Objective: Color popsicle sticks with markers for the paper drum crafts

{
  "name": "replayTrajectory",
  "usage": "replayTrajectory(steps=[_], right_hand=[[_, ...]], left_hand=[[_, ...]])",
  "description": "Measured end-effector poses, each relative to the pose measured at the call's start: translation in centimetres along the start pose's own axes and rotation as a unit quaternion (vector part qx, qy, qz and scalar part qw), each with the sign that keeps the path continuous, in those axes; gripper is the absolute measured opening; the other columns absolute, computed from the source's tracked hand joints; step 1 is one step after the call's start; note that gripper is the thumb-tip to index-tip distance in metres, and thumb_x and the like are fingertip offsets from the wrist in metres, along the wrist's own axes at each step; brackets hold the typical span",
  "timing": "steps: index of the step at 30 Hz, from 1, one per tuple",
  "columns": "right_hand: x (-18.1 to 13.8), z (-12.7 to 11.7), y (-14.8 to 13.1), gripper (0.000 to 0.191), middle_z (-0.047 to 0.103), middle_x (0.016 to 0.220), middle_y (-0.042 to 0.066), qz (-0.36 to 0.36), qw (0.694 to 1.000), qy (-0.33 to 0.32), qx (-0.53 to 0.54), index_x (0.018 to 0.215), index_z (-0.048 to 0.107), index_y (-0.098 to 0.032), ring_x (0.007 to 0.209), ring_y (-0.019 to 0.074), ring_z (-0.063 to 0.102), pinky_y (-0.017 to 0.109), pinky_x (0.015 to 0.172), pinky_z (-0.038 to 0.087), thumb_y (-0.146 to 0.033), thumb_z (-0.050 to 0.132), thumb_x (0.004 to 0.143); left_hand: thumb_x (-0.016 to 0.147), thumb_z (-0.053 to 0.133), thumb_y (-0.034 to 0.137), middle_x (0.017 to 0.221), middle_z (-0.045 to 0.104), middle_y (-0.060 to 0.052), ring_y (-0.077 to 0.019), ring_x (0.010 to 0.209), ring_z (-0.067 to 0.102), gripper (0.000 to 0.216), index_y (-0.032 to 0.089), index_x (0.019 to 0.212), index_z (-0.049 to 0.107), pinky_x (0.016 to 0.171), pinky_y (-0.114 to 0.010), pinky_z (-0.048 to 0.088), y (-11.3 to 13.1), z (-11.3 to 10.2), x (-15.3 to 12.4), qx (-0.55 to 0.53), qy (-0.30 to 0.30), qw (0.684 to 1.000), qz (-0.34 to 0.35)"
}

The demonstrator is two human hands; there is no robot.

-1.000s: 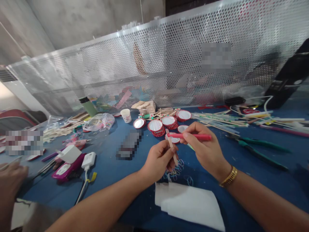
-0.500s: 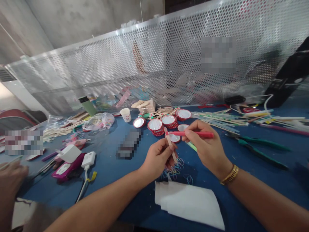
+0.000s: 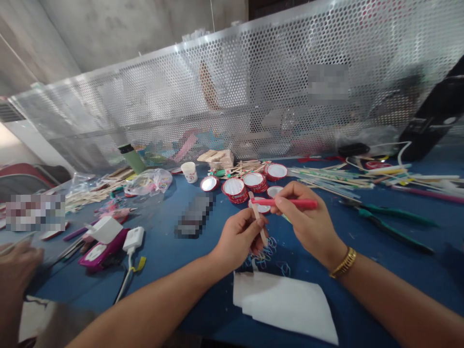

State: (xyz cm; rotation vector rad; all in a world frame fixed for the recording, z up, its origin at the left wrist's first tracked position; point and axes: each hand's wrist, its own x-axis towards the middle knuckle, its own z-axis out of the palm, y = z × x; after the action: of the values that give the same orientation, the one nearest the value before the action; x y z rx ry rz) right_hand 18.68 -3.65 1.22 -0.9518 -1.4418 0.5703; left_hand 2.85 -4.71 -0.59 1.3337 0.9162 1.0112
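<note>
Between the thumb and fingers of my left hand [image 3: 241, 236] is a flat wooden craft stick [image 3: 256, 212], held tilted with its upper end free. My right hand [image 3: 306, 215] grips a red marker [image 3: 299, 203], whose tip meets the stick near its top. Just behind the stick are stacks of round red-rimmed discs with pale tops [image 3: 234, 188]. Thin coloured rubber bands [image 3: 266, 249] lie under my left hand. Closer to me rests a folded white paper sheet [image 3: 284, 304].
Green-handled pliers [image 3: 395, 217] lie to the right, below scattered sticks and straws [image 3: 333, 178]. A phone [image 3: 195, 215], a paper cup [image 3: 189, 172] and a white charger [image 3: 133, 239] are to the left. Another person's hand [image 3: 20, 258] is at the far left. A perforated metal screen [image 3: 163, 106] stands behind.
The red marker and my right hand have shifted slightly left, bringing the tip across the stick. In my left hand the stick has turned a little.
</note>
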Motion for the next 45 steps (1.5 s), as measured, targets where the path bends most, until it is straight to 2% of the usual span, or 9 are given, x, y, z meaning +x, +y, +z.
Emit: replayTrajectory(steps=[4,9,14,19,24,28,33,38,45], right_hand=[[0.03,-0.05,0.05,0.018,0.061,0.063,-0.001,0.001,1.0,0.022,0.007,0.067,0.056,-0.021,0.06,0.0153,0.057,0.031,0.062,0.045,-0.026,0.06,0.084],[0.02,-0.03,0.22,0.018,0.061,0.065,0.0,-0.005,1.0,-0.003,0.005,0.067,0.056,-0.021,0.063,0.0158,0.058,0.031,0.063,0.045,-0.026,0.06,0.084],[0.06,-0.06,0.37,0.017,0.061,0.063,-0.001,-0.005,1.0,0.023,0.014,0.068,0.056,-0.021,0.061,0.0148,0.057,0.03,0.063,0.045,-0.026,0.06,0.084],[0.06,-0.04,0.34,0.018,0.062,0.065,0.0,-0.007,1.0,-0.005,0.006,0.068,0.057,-0.021,0.063,0.0157,0.058,0.031,0.063,0.045,-0.026,0.059,0.084],[0.18,-0.06,0.34,0.018,0.061,0.063,-0.001,-0.002,1.0,0.022,0.009,0.067,0.056,-0.021,0.061,0.0148,0.056,0.03,0.063,0.045,-0.026,0.06,0.084],[0.13,0.02,0.34,0.019,0.062,0.065,0.0,-0.008,1.0,-0.002,0.009,0.067,0.056,-0.021,0.063,0.0151,0.058,0.03,0.063,0.045,-0.026,0.059,0.084],[0.17,0.03,0.49,0.017,0.061,0.062,-0.001,0.003,0.999,0.022,0.024,0.068,0.056,-0.021,0.06,0.0147,0.056,0.03,0.062,0.044,-0.026,0.06,0.084],[0.17,0.08,0.43,0.018,0.062,0.064,-0.001,-0.009,1.0,-0.002,0.017,0.067,0.057,-0.021,0.062,0.0148,0.057,0.03,0.062,0.044,-0.025,0.059,0.084],[0.07,-0.07,0.37,0.017,0.061,0.063,-0.001,0.0,0.999,0.017,0.031,0.068,0.057,-0.021,0.061,0.0145,0.056,0.029,0.061,0.044,-0.026,0.06,0.084]], left_hand=[[0.077,0.067,0.055,0.057,0.057,0.004,-0.0054,0.038,0.047,0.04,0.017,0.084,0.054,0.035,-0.015,0.035,-0.08,-0.01,0.03,-0.002,0.003,1.0,-0.001],[0.077,0.067,0.055,0.057,0.058,0.004,-0.0056,0.039,0.048,0.04,0.017,0.083,0.054,0.036,-0.016,0.036,-0.01,-0.04,0.03,0.002,0.006,1.0,-0.003],[0.077,0.067,0.055,0.055,0.057,0.005,-0.0057,0.038,0.047,0.04,0.017,0.083,0.054,0.035,-0.016,0.036,0.06,-0.02,0.02,-0.001,0.006,1.0,-0.002],[0.078,0.066,0.054,0.056,0.057,0.004,-0.006,0.039,0.048,0.039,0.017,0.083,0.054,0.035,-0.016,0.038,0.04,-0.05,-0.02,0.005,0.004,1.0,0.001],[0.079,0.066,0.052,0.057,0.058,0.004,-0.0058,0.038,0.048,0.037,0.017,0.084,0.054,0.035,-0.015,0.037,0.05,-0.06,0.03,0.009,0.006,1.0,0.002],[0.077,0.066,0.054,0.057,0.058,0.004,-0.0062,0.039,0.048,0.039,0.017,0.083,0.054,0.035,-0.016,0.038,0.0,-0.04,0.06,0.004,0.004,1.0,0.001],[0.079,0.066,0.052,0.056,0.057,0.004,-0.0058,0.038,0.047,0.037,0.017,0.084,0.054,0.034,-0.015,0.037,-0.05,-0.13,0.08,0.004,0.005,1.0,0.004],[0.079,0.066,0.052,0.058,0.058,0.003,-0.0059,0.039,0.048,0.037,0.017,0.083,0.054,0.034,-0.015,0.037,-0.03,-0.12,0.03,0.003,0.004,1.0,0.006],[0.079,0.066,0.053,0.059,0.058,0.003,-0.0059,0.039,0.048,0.037,0.017,0.082,0.055,0.034,-0.016,0.037,-0.08,-0.17,0.07,0.0,0.01,1.0,0.007]])
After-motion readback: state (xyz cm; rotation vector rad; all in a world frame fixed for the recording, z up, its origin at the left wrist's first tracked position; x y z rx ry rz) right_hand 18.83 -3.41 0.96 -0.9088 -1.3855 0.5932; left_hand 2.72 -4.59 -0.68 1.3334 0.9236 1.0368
